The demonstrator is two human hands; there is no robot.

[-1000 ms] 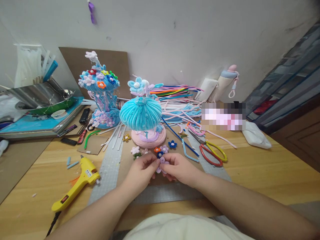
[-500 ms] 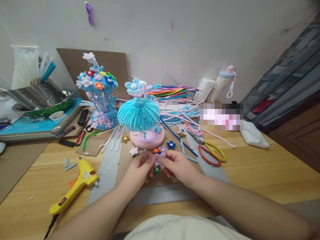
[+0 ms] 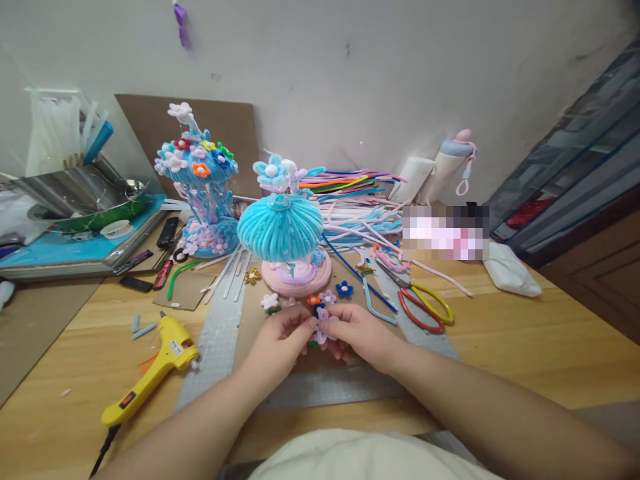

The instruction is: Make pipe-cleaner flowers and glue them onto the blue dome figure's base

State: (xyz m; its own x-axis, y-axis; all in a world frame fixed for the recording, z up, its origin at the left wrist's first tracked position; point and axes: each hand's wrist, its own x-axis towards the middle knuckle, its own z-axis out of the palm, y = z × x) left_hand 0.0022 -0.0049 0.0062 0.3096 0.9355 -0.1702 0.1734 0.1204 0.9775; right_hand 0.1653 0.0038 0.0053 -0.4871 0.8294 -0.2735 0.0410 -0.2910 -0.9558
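Observation:
Between both hands is a light purple pipe-cleaner flower (image 3: 325,327) with looped petals. My left hand (image 3: 287,337) pinches its left side, and my right hand (image 3: 353,333) grips its right side with thumb and fingers. Several small finished flowers lie just beyond my fingers: a pale pink flower (image 3: 270,302), an orange flower (image 3: 313,300) and a dark blue flower (image 3: 344,288) among them. A green one is mostly hidden under the hands. Behind them stands a turquoise domed pipe-cleaner ornament (image 3: 280,230) on a round pink base (image 3: 295,280).
A yellow glue gun (image 3: 155,367) lies at left with its cord. Scissors (image 3: 420,303) with red and yellow handles rest at right. Bundled pipe cleaners (image 3: 360,217) lie at the back, beside a second flowered ornament (image 3: 200,180). A metal bowl (image 3: 75,190) stands far left.
The purple flower has turned between my fingers and its looped petals now spread more visibly. Both hands remain in nearly the same place, and the view has shifted slightly.

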